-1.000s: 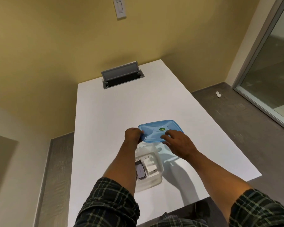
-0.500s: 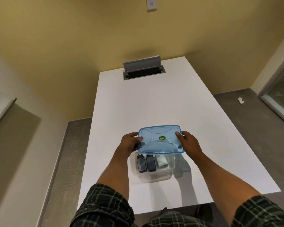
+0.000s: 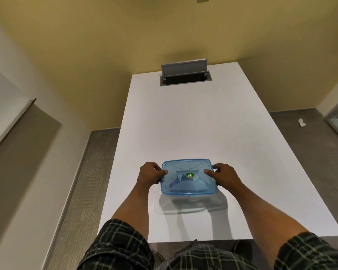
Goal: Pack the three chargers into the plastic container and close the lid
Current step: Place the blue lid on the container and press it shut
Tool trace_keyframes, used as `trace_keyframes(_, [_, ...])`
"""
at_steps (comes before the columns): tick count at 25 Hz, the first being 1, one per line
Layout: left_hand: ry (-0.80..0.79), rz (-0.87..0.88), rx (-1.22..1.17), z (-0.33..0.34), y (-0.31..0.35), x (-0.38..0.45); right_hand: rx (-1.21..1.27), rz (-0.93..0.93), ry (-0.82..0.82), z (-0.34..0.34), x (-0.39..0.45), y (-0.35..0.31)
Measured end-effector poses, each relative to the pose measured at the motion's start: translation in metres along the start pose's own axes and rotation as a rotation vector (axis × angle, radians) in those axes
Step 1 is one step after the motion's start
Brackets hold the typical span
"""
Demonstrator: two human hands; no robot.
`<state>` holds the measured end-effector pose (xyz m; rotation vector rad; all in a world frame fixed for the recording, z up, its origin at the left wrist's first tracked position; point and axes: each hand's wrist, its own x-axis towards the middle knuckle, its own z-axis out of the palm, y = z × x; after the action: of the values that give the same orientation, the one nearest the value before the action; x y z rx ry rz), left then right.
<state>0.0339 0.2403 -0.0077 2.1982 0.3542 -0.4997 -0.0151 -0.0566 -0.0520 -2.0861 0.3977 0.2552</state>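
Observation:
A translucent blue lid [image 3: 187, 177] with a green sticker lies level over the clear plastic container [image 3: 185, 204], whose front wall shows below it on the white table [image 3: 183, 123]. My left hand [image 3: 149, 173] grips the lid's left edge, thumb on top. My right hand [image 3: 225, 175] grips the right edge the same way. The chargers are hidden under the lid; only a dark sliver shows at the lid's front edge.
An open grey cable hatch [image 3: 185, 75] sits at the table's far end against the yellow wall. The table's near edge runs just in front of my plaid sleeves. A scrap of white paper [image 3: 301, 122] lies on the grey floor at right.
Both hands brought the lid from behind the container to directly over it and lowered it, covering the chargers. My head view shifted so the table is centred.

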Motion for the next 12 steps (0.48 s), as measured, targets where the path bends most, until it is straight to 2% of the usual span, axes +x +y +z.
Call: trace_keyframes(12, [0.065, 0.025, 0.267, 0.006, -0.024, -0.014, -0.346, -0.062, -0.050, 0.027, -0.004, -0.009])
